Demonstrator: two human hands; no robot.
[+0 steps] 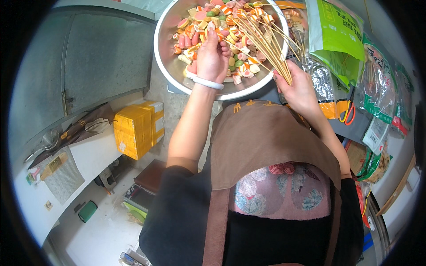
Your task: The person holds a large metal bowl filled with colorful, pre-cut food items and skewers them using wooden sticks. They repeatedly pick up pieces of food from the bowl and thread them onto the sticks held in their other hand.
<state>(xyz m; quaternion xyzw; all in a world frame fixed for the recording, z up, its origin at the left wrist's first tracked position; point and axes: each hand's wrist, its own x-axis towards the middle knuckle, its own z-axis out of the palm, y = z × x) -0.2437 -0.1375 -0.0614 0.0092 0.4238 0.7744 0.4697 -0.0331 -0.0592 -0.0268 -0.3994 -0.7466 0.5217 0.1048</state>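
A large steel bowl [169, 71] holds many mixed pieces of food [196, 25], pink, orange-and-white, yellow and green, which look like fish cakes and small sausages. Over the bowl's near left part is my left hand [214, 55], palm turned up and fingers curled, with a white bangle at the wrist. Whether its fingertips pinch a piece is hard to tell. At the bowl's right rim, my right hand [294, 81] grips a fanned bundle of thin wooden skewers [271, 53]. Their far ends reach over the food, and some pieces there seem to be on skewers.
Right of the bowl lie a green plastic bag [339, 30], clear food packages [377, 76] and scissors [347, 113] with red and yellow handles. A yellow taped box [136, 129] stands left of my left arm. Further left, a white counter [96, 143] holds a wire strainer [50, 139] and a brush [53, 165].
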